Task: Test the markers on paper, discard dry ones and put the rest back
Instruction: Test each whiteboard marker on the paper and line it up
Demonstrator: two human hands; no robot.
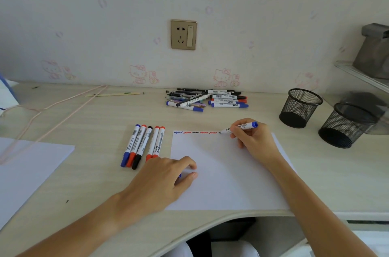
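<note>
My right hand [251, 135] grips an uncapped blue marker [240, 127], its tip touching the top edge of a white sheet of paper [227, 172]. A row of blue, red and black squiggles [195, 132] runs along that edge, left of the tip. My left hand [162, 181] rests on the paper's left side, fingers curled round a small blue cap [180, 175] that is mostly hidden. Several capped markers [143, 145] lie side by side left of the paper. A loose pile of markers and pens [207, 99] lies near the wall.
Two black mesh pen cups [300, 107] [345, 125] stand at the right. Another white sheet [29, 164] lies at the left with a pink cord [54, 107] across it. A wall socket [183, 34] is above the desk. A shelf [362, 75] juts out at the far right.
</note>
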